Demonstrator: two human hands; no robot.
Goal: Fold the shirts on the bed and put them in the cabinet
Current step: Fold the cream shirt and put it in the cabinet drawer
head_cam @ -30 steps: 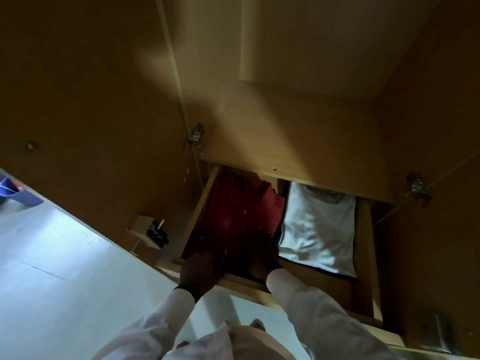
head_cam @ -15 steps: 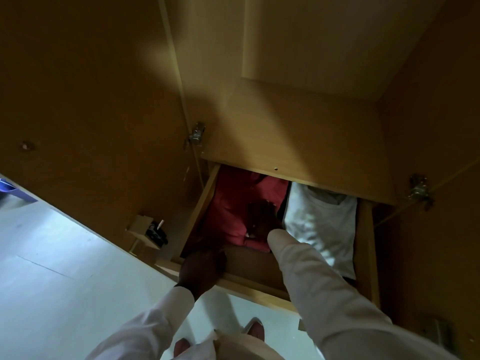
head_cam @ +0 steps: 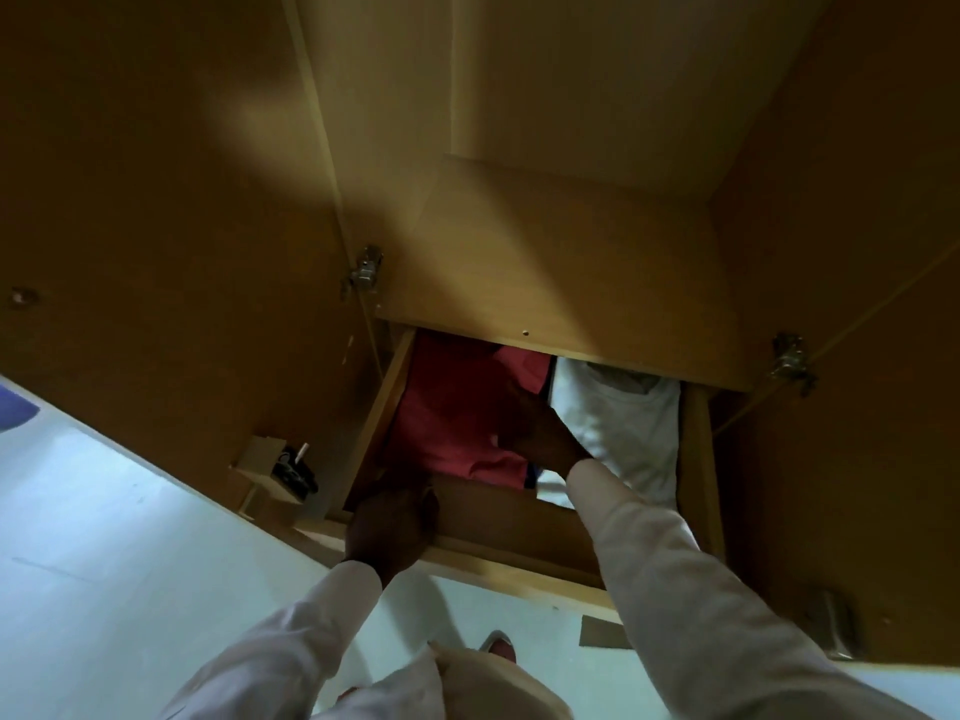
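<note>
Both hands at the open cabinet drawer, red shirt inside.
Nearest, the left hand [head_cam: 387,532] sits on the front board of the drawer [head_cam: 511,527], its fingers curled over the top edge and gripping it, thumb on the inner side. Farther in, the right hand [head_cam: 548,433] reaches into the drawer and lies on the right edge of the folded red shirt [head_cam: 447,423]; it is dark and blurred, so whether its fingers lie flat or pinch the cloth cannot be told. The red shirt fills the left half of the drawer, just beside a folded white shirt [head_cam: 631,433] in the right half. Above both runs a wooden shelf [head_cam: 561,272], with a metal hinge [head_cam: 366,270] on the left door.
</note>
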